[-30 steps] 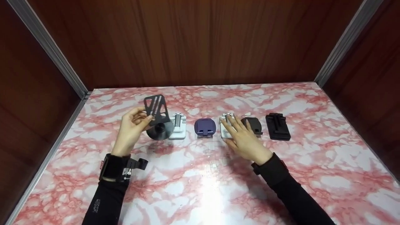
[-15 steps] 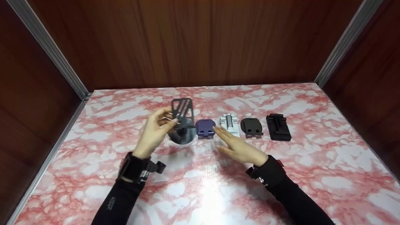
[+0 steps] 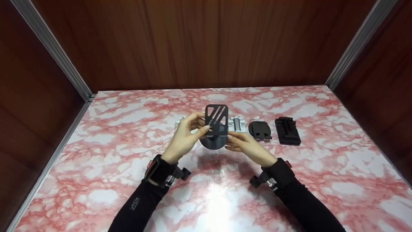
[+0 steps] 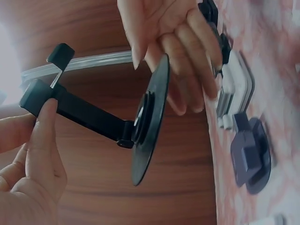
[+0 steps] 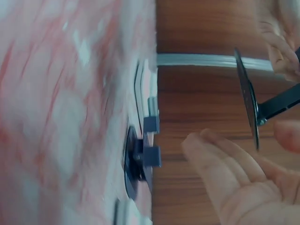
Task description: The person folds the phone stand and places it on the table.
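A black phone stand [image 3: 216, 131] with a slotted back plate and a round base is held up above the table, near the middle of the head view. My left hand [image 3: 184, 138] pinches its plate at the left edge between thumb and fingers. In the left wrist view the stand's arm [image 4: 91, 115] runs to the round base disc [image 4: 153, 136], tilted on edge. My right hand [image 3: 251, 147] is beside the base, fingers loosely extended. Seen from the right wrist, those fingers [image 5: 220, 171] lie apart from the disc [image 5: 248, 98].
Behind the hands, a row of folded phone stands lies on the marbled table [image 3: 103, 196]: a white one [image 3: 237, 124], a dark round one [image 3: 260, 130] and a black one [image 3: 287, 131]. A purple stand [image 4: 247, 157] shows in the left wrist view. Wood-look panels [image 3: 206, 45] enclose the table.
My left hand has carried the black phone stand rightward to the middle, in front of the purple one. My right hand has drawn back from over the white and dark stands toward the held stand's base.
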Motion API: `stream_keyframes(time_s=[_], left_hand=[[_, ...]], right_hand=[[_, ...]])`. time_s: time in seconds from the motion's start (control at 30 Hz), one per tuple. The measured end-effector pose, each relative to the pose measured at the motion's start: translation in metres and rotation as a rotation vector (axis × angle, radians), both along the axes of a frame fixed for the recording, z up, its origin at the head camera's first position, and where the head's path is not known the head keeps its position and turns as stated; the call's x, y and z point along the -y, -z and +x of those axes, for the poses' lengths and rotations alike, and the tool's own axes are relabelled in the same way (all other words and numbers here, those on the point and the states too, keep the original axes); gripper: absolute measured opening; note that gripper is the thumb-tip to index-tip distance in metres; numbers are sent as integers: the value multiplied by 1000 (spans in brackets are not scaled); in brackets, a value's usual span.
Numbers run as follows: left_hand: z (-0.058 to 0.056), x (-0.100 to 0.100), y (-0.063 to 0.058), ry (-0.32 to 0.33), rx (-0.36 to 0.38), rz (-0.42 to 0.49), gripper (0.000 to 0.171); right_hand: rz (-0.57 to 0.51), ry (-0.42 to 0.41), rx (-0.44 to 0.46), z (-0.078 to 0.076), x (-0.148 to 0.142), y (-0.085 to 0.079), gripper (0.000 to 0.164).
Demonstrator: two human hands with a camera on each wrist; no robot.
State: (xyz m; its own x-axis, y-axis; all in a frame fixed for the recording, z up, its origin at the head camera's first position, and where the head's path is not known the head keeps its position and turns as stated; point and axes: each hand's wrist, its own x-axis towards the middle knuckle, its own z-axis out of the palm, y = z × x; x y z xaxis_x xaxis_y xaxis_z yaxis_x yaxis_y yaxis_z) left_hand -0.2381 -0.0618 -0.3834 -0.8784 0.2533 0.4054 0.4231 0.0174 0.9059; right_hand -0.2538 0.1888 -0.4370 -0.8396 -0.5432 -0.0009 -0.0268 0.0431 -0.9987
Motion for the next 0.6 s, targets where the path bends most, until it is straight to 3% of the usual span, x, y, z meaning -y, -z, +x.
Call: stream_keyframes(time_s=[0.1, 0.2, 0.4, 0.6], left_hand=[[-2, -6, 4, 25, -4, 14, 22], [-3, -11, 9, 38, 6, 21, 22], [-2, -16, 13, 38, 20, 27, 22], [-1, -19, 13, -17, 23, 24, 18]], right_hand=[[-111, 44, 103, -3, 0, 2, 48], [-192, 53, 152, -5, -1, 6, 45], [-253, 68, 152, -7, -3, 12, 44], [-260, 81, 144, -7, -3, 12, 46]])
